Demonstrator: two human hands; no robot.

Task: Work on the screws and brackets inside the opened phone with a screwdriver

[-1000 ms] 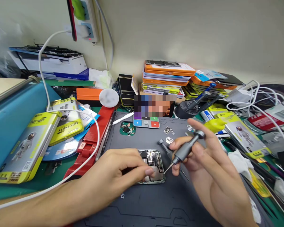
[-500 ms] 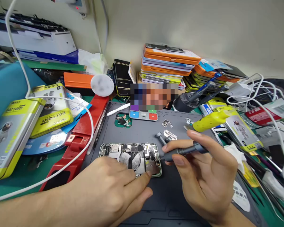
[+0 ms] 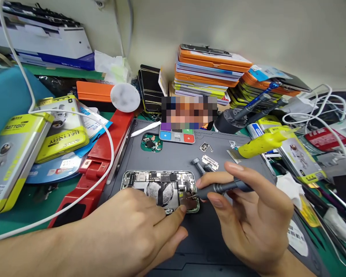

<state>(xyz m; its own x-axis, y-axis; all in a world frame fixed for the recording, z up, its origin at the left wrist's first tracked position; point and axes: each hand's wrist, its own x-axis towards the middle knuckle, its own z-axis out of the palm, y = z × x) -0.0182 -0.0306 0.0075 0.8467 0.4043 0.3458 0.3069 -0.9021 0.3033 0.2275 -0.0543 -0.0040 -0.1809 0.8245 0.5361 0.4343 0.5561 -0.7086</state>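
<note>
An opened smartphone [image 3: 175, 196] lies flat on the grey work mat [image 3: 127, 154], its circuit boards and a round white charging coil [image 3: 160, 192] showing. My left hand [image 3: 132, 231] is bent over the phone's lower left part, fingers curled and pressed against its near edge; the fingers hide that corner. In my right hand [image 3: 253, 207] a dark grey screwdriver [image 3: 223, 187] is gripped between thumb and fingers, index finger raised near the handle's end. Its thin tip points left into the phone's right-hand end, over a brownish metal part.
Beyond the phone lie a razor blade [image 3: 210, 162], small metal parts [image 3: 206, 147] and a green round-cornered board [image 3: 151, 142]. A yellow bottle [image 3: 259, 144] lies right of them. Battery boxes [image 3: 20, 154], a red stand [image 3: 95, 161] and a white cable [image 3: 111, 154] crowd the left.
The screwdriver tip has shifted slightly inward from the phone's right edge. My left hand keeps its place on the phone. The whole view has tilted a little.
</note>
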